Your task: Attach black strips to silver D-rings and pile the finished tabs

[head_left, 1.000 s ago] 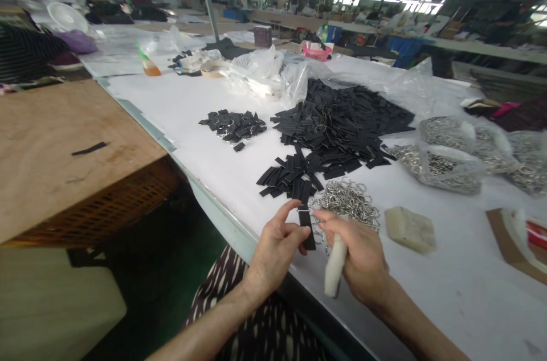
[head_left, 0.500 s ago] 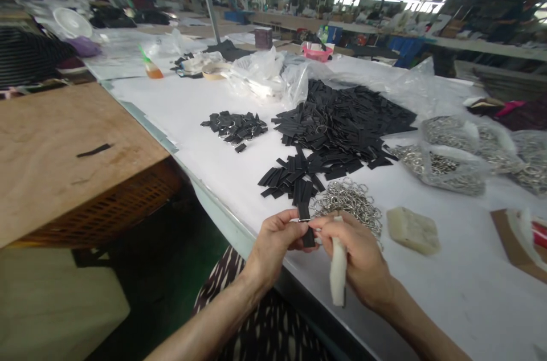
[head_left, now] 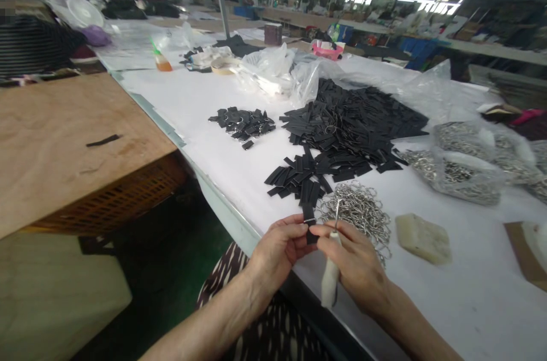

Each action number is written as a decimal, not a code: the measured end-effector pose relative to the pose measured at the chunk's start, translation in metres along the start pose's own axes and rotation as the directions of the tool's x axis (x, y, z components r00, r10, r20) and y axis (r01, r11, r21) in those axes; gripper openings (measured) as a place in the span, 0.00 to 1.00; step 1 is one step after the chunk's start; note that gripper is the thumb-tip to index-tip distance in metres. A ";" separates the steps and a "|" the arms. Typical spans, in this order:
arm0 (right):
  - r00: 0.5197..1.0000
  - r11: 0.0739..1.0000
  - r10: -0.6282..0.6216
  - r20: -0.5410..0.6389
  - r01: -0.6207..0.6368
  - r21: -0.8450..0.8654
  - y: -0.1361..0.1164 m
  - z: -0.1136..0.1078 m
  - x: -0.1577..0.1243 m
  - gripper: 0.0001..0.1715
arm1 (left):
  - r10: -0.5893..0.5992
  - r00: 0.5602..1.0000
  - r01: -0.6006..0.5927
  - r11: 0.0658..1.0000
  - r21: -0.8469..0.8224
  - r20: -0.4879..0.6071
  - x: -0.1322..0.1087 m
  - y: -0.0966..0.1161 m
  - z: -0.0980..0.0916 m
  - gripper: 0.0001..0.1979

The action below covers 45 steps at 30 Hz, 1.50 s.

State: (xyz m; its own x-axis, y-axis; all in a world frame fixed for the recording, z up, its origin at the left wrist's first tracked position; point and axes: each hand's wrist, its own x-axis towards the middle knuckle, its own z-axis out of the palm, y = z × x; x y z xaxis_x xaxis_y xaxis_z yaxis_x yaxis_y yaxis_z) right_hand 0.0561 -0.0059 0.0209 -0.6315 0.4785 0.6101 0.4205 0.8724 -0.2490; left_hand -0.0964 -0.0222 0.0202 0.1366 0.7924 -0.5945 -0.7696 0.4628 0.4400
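Between the fingertips of my left hand point(head_left: 280, 244) is a short black fabric strap point(head_left: 308, 214), with a metal ring on it. My right hand point(head_left: 356, 258) touches the same strap with thumb and forefinger. It also grips a white-handled awl point(head_left: 330, 278), whose thin metal shaft points up and away; the exact shape of its tip is too small to tell. Just beyond the hands lies a heap of metal rings point(head_left: 361, 210). Loose black straps point(head_left: 294, 176) spread in front of a much larger pile of them point(head_left: 359, 122).
Left of the pile is a group of folded straps with rings point(head_left: 245, 122). A pale wax-like block point(head_left: 423, 238) and plastic bags of rings point(head_left: 464, 176) lie to the right. A wooden board point(head_left: 81, 144) adjoins the table's left edge, with an orange crate point(head_left: 115, 196) beneath.
The awl in my right hand has turned, so its metal shaft now shows above the fist. Both hands keep hold at the strap. The whole view has shifted slightly.
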 end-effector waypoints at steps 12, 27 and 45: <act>0.919 0.876 0.393 -0.041 -0.360 0.320 -0.011 0.000 -0.003 0.09 | 0.161 0.984 -0.174 0.961 0.217 0.077 0.005 -0.005 0.002 0.13; 0.669 0.531 0.739 0.083 -0.653 0.540 -0.014 -0.005 0.005 0.03 | 0.279 0.907 -0.398 0.813 0.425 0.316 -0.005 -0.020 0.004 0.10; 0.624 0.421 0.774 0.109 -0.636 0.647 -0.016 -0.006 0.012 0.06 | 0.353 0.907 -0.418 0.675 0.608 0.231 -0.009 -0.017 0.006 0.08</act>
State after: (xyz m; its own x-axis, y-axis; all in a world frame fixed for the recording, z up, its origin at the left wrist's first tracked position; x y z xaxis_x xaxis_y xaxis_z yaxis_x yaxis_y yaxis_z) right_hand 0.0461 -0.0146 0.0368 -0.1396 0.9846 0.1054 0.1566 0.1271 -0.9794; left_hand -0.0806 -0.0350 0.0216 -0.0031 0.9736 -0.2282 -0.1978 0.2231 0.9545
